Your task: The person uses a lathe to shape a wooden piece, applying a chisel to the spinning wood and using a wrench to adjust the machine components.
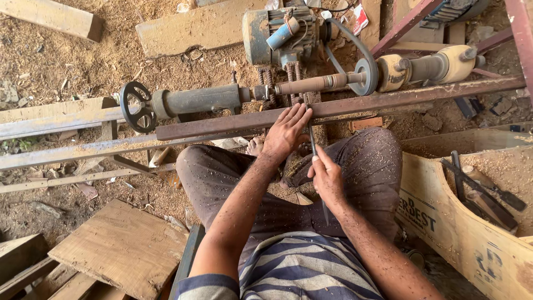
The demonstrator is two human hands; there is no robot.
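A slim wooden piece (311, 84) is mounted in a wood lathe between the tailstock (194, 100) and a belt pulley (363, 69). My left hand (286, 132) lies flat on the rusty steel tool rest bar (344, 105), fingers pressing down a long thin metal chisel (312, 141). The chisel's tip points at the wooden piece. My right hand (326, 176) grips the chisel's handle end lower down, above my lap. Wood dust speckles both forearms.
An electric motor (277, 30) sits behind the lathe. A handwheel (136, 106) ends the tailstock at left. A wooden crate (466, 233) at right holds more chisels (483, 191). Boards (125, 247) lie at lower left; sawdust covers the ground.
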